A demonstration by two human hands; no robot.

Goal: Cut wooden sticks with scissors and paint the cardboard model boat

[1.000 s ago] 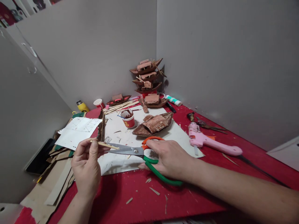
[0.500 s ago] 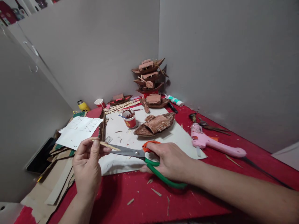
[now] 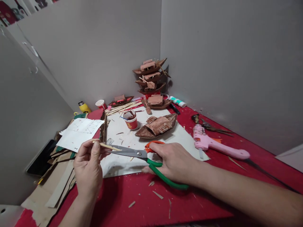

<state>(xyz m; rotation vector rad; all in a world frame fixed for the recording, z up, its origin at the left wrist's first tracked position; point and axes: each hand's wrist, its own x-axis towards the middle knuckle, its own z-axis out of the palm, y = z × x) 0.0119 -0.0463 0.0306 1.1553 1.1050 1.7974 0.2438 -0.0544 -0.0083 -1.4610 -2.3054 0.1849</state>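
Between the thumb and fingers of my left hand (image 3: 91, 160) is a thin pale wooden stick (image 3: 110, 146), its free end pointing right. My right hand (image 3: 169, 162) grips a pair of scissors (image 3: 137, 154) with one orange and one green handle. The scissor blades point left and lie against the stick, near my left fingertips. Beyond the scissors, a brown model boat (image 3: 156, 127) with a ribbed roof rests on a white sheet (image 3: 118, 167). Beside the boat stands a paper cup (image 3: 131, 121) stained with brown paint.
A pink glue gun (image 3: 217, 146) and pliers (image 3: 216, 127) lie at right. Several finished boats (image 3: 151, 77) are stacked in the back corner, with a bundle of sticks (image 3: 123, 107) nearby. Cardboard (image 3: 56, 186) and a drawn sheet (image 3: 81, 130) lie at left. Scraps (image 3: 157, 194) litter the red table.
Both hands hold nearly the same place. The scissor blades look slightly closer together around the stick; everything else stays put.
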